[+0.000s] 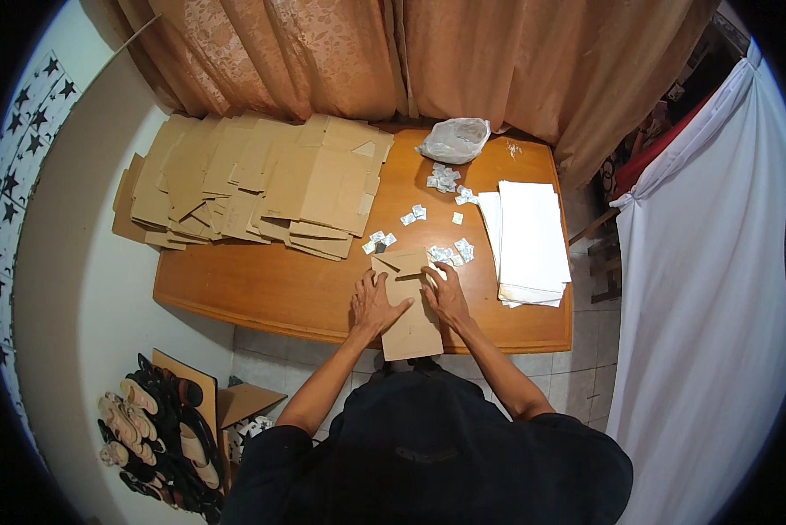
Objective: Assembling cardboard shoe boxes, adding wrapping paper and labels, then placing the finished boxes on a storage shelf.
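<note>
A brown cardboard box (413,328), folded nearly flat, lies in front of me and sticks out over the table's near edge. Its flaps at the far end are partly raised, with a dark slot between them. My left hand (377,304) grips its left side, thumb stretched across the top and fingers bent at the edge. On the opposite side my right hand (446,296) is closed on the edge by the flaps, fingers curled over the cardboard. Just beyond the box lie small white sachets (441,255), some close to my right fingertips.
Flattened cardboard boxes (314,184) pile up at the table's far left. White sheets (533,241) are stacked at the right. A plastic bag (456,140) sits at the back beside more sachets (443,178). Shoes (161,429) stand at lower left; a white curtain (703,271) hangs right.
</note>
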`<state>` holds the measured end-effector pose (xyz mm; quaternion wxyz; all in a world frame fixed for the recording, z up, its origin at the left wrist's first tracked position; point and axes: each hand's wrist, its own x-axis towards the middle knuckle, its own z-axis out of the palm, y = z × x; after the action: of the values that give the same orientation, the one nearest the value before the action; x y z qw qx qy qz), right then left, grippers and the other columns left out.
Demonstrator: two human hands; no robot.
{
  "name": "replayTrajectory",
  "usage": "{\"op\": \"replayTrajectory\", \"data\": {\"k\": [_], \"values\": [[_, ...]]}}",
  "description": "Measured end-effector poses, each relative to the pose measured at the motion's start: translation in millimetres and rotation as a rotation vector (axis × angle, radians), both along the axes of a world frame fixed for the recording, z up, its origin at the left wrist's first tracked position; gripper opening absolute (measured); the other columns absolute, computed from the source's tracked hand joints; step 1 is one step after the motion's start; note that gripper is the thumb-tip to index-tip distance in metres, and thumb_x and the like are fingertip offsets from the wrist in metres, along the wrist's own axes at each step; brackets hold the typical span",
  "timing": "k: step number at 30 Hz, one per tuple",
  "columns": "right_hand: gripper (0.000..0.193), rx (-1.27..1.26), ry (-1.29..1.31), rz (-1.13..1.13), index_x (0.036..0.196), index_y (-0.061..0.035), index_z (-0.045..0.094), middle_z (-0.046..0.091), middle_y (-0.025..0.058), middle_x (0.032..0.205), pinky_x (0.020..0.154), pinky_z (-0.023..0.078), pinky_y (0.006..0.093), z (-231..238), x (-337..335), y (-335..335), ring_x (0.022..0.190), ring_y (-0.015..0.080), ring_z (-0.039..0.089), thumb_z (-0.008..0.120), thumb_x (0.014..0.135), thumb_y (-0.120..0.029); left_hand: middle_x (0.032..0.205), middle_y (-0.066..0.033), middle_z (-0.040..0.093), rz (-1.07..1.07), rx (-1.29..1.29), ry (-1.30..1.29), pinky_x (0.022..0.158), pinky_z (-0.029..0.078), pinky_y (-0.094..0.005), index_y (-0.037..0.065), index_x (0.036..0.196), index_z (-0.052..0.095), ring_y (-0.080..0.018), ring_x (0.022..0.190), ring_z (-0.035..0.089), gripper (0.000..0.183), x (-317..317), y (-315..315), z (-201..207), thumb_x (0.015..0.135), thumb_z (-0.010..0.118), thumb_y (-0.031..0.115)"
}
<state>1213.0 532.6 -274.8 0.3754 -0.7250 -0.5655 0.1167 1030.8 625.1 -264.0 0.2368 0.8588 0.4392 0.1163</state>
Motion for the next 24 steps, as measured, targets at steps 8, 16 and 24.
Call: {"op": "replayTrajectory", "data": {"k": [8,16,24], "values": [[0.03,-0.104,-0.4,0.198,0.113,-0.0172,0.069,0.057,0.0115,0.128,0.111,0.036,0.0514,-8,-5,34,0.125,0.0315,0.052,0.064,0.085,-0.009,0.135,-0.0231,0.039,0.09,-0.12,0.125,0.091,0.05,-0.0554,0.001,0.137,0.043,-0.0442,0.121,0.046,0.079,20,-5,14,0.077,0.078,0.038],[0.026,-0.058,-0.42,0.191,0.112,-0.0189,0.07,0.059,0.0067,0.113,0.103,0.039,0.0506,-12,0,36,0.113,0.0263,0.054,0.059,0.088,-0.017,0.131,-0.0279,0.038,0.074,-0.141,0.07,0.091,0.05,-0.0561,-0.001,0.137,0.041,-0.0494,0.116,0.046,0.073,18,-4,7,0.081,0.073,0.034],[0.034,0.002,-0.382,0.262,0.119,-0.019,0.07,0.061,0.0084,0.109,0.088,0.052,0.0367,-22,14,42,0.102,0.0281,0.057,0.06,0.087,-0.013,0.132,-0.0279,0.039,0.076,-0.124,0.015,0.093,0.049,-0.057,0.001,0.138,0.041,-0.0497,0.118,0.046,0.072,18,-1,-4,0.082,0.072,0.034]]}}
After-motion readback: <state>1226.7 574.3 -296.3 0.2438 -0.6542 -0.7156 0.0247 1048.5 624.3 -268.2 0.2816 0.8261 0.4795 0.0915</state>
